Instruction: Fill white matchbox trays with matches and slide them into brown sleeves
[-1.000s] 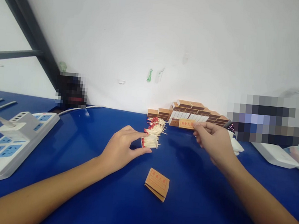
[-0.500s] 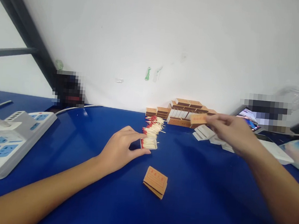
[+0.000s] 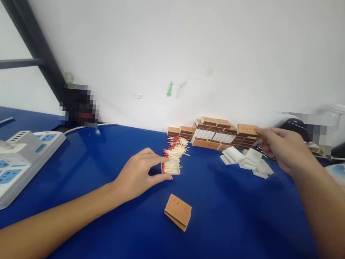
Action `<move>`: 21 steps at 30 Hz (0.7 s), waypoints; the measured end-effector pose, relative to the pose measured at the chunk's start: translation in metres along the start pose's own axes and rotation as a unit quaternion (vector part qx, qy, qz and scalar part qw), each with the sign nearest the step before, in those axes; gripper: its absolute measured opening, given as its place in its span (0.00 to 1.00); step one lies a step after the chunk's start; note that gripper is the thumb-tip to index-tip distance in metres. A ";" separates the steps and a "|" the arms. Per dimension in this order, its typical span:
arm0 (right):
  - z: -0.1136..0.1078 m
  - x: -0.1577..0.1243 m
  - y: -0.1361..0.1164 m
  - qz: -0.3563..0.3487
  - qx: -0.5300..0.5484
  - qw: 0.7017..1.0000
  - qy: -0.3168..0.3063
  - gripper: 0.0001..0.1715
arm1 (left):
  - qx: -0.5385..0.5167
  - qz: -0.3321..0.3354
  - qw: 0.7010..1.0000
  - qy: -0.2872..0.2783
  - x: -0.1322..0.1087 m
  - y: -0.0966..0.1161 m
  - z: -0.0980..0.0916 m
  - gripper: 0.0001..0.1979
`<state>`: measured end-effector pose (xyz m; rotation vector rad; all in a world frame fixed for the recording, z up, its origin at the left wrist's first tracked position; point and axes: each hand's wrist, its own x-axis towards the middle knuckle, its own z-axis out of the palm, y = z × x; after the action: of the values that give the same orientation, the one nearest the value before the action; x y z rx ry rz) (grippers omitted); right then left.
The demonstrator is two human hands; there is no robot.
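Note:
My right hand [image 3: 282,149] pinches one end of a brown matchbox [image 3: 247,130] with red print, at the upper right of the stacked matchboxes [image 3: 203,143] by the wall. Whether that box rests on the stack I cannot tell. My left hand [image 3: 143,169] grips a small white matchbox tray [image 3: 175,173] between thumb and fingers. Matches with red heads lie in it, and a loose pile of matches [image 3: 177,148] spreads behind it. Two flat matchbox sleeves [image 3: 179,208], one over the other, lie nearer me on the blue table.
Several white inner trays [image 3: 253,157] sit in a heap right of the stack. At the left is a white power strip [image 3: 14,172] with a plug and cable. A dark device [image 3: 293,126] stands behind my right hand. The white wall [image 3: 156,43] bounds the table's back.
My right hand has moved right and slightly up with the matchbox, to the stack's upper right. More of the white tray heap shows. My left hand stays at the tray of matches.

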<state>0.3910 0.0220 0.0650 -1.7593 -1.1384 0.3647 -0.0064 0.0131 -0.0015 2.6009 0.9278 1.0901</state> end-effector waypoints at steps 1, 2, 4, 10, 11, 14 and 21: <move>0.003 -0.010 -0.003 0.010 0.020 0.999 -0.037 0.17 | 0.002 0.004 1.000 0.001 0.000 0.000 0.000 0.20; 0.007 -0.020 -0.006 0.023 0.040 0.996 -0.077 0.18 | 0.004 0.008 1.000 0.002 0.000 0.000 0.000 0.20; 0.020 -0.038 -0.014 0.043 0.080 0.983 -0.157 0.19 | 0.005 0.008 1.000 0.005 0.000 -0.001 0.000 0.21; 0.089 -0.055 -0.059 0.007 0.068 0.979 -0.192 0.21 | 0.000 0.010 1.000 0.008 0.001 -0.001 0.000 0.21; 0.102 -0.053 -0.068 -0.005 0.067 0.981 -0.181 0.19 | -0.001 0.011 1.000 0.006 0.001 -0.001 0.000 0.21; 0.142 -0.044 -0.087 -0.014 0.056 0.983 -0.172 0.18 | -0.004 0.010 1.000 0.002 0.001 0.000 0.000 0.20; 0.194 -0.036 -0.096 -0.022 0.020 0.988 -0.154 0.16 | -0.001 0.015 1.000 0.010 0.000 -0.001 -0.001 0.21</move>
<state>0.1909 0.1104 0.0432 -1.6773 -1.3733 0.6454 -0.0079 0.0142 -0.0010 2.6151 0.8961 1.1261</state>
